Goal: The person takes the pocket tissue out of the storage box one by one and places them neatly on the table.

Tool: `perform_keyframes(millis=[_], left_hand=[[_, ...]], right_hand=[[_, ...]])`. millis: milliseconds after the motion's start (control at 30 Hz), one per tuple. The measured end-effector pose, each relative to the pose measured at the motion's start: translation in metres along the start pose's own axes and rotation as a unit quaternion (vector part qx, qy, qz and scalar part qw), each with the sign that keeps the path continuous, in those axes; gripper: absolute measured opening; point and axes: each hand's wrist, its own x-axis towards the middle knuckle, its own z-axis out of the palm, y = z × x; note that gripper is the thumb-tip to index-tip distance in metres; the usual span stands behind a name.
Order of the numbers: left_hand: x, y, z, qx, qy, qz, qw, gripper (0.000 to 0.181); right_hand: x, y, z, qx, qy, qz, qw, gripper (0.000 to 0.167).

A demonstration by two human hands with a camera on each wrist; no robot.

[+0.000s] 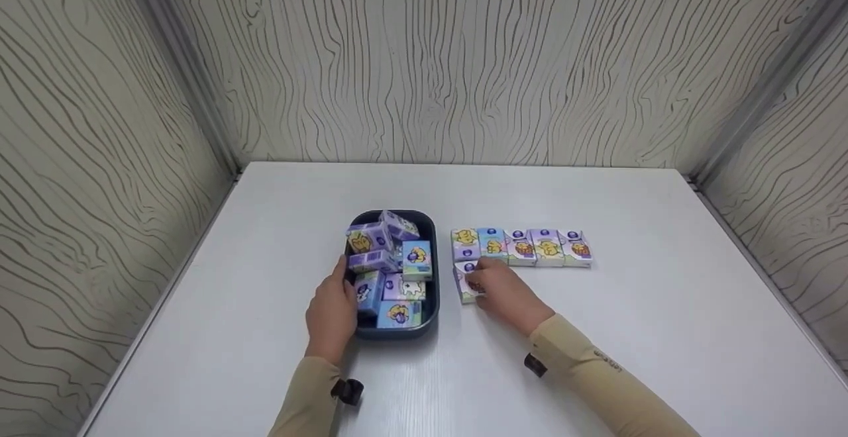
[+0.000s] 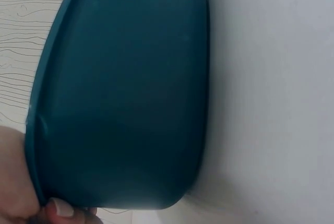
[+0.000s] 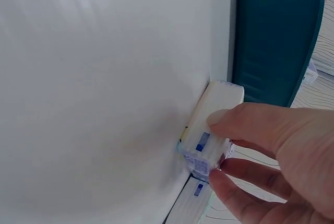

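The step in hand looks to be laying packets out in rows; the right hand (image 1: 507,294) has its thumb and fingertips clamped on a cartoon-printed packet (image 1: 466,285), at the near side of the leftmost packet in a row of five packets (image 1: 521,247); whether it is fully down on the desk (image 1: 265,331) I cannot tell; the next move probably calls for squaring it to that row, then parting the fingers without nudging its neighbours; to the left stands a teal tub (image 1: 397,334), its left rim clasped by the left hand (image 1: 333,311); inside lie at least seven loose packets (image 1: 416,256), those at the far end tilted and overlapping, the nearest one flatter; any beneath are hidden.
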Motion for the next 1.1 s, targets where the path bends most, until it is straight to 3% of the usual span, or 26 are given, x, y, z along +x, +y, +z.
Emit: perform_keyframes(millis=[200, 433, 533, 700, 900, 1100], left_hand=[[0.001, -0.002, -0.002, 0.000, 0.001, -0.004, 1.0000, 0.048], [0.001, -0.004, -0.003, 0.000, 0.000, -0.008, 1.0000, 0.049], [0.000, -0.005, -0.004, -0.002, -0.007, -0.016, 0.9999, 0.049], [-0.001, -0.005, -0.004, -0.001, -0.002, -0.012, 0.9999, 0.049], [0.000, -0.003, -0.003, 0.003, 0.006, -0.003, 1.0000, 0.048], [0.000, 0.001, 0.001, -0.001, 0.010, 0.004, 0.9999, 0.047]], right_hand=[[0.002, -0.003, -0.001, 0.016, -0.011, 0.009, 0.9998, 0.034], [0.011, -0.011, -0.016, -0.005, -0.035, -0.019, 0.9992, 0.031], [0.019, -0.018, -0.021, 0.008, -0.019, -0.033, 0.9992, 0.031], [0.033, -0.034, -0.021, 0.034, 0.004, -0.062, 0.9975, 0.045], [0.051, -0.056, -0.020, -0.006, -0.029, -0.090, 0.9955, 0.060], [0.066, -0.061, -0.013, -0.045, -0.059, -0.095, 0.9927, 0.064]])
